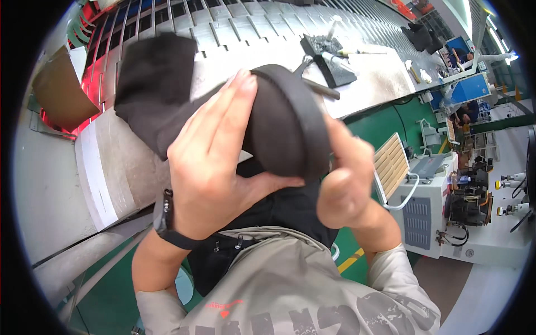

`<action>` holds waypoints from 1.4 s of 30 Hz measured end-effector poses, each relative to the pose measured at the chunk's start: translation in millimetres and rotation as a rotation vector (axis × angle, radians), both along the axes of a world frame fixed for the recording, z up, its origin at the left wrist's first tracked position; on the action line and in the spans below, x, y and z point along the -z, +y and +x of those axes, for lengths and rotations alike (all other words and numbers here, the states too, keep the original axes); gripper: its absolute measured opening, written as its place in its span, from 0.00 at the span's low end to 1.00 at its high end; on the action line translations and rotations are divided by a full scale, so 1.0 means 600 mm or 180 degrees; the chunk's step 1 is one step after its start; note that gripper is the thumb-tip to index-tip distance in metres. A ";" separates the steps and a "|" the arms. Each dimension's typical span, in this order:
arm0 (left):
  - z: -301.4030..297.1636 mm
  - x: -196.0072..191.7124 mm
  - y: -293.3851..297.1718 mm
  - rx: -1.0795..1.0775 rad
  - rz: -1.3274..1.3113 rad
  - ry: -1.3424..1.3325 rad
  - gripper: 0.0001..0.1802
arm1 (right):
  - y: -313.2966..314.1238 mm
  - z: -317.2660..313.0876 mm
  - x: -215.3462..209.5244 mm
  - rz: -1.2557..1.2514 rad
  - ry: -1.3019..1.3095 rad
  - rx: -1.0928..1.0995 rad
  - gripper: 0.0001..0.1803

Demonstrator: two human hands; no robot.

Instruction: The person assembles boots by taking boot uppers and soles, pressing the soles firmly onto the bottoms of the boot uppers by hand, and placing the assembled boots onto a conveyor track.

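A black boot (279,125) is held up in front of me, its thick dark sole edge (311,120) turned to the right. Its soft black shaft (156,84) appears to stretch away to the left over the bench. My left hand (215,159) grips the upper, fingers laid along the far side and thumb pressed under the near side. On the sole side, my right hand (346,176) is closed against the boot, blurred, with its thumb toward me and some fingertips hidden behind the sole. Just beyond the boot lies a hammer (322,89), partly covered by it.
A slatted metal conveyor (240,22) runs along the far side, with red light at its left. On the pale bench sheet (379,72) rests a black block (329,61) holding tube-like tools. A cardboard piece (64,89) stands at left; a white machine (416,212) stands right.
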State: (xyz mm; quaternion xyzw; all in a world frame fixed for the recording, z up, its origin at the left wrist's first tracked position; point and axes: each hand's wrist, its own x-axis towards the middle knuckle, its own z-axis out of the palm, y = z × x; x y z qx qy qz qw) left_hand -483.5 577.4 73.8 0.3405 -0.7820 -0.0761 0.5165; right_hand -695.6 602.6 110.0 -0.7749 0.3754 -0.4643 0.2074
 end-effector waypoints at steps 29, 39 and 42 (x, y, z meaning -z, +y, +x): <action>-0.125 -0.051 -0.126 -0.0757 -0.0116 -0.0404 0.63 | -0.184 -0.100 -0.076 0.1187 -0.0782 -0.0086 0.35; -0.166 -0.054 -0.142 -0.0889 -0.0097 -0.0768 0.62 | -0.193 -0.137 -0.061 0.1654 -0.0969 -0.0017 0.35; -0.163 -0.053 -0.143 -0.0903 -0.0152 -0.0791 0.62 | -0.191 -0.137 -0.058 0.1522 -0.0730 0.0185 0.36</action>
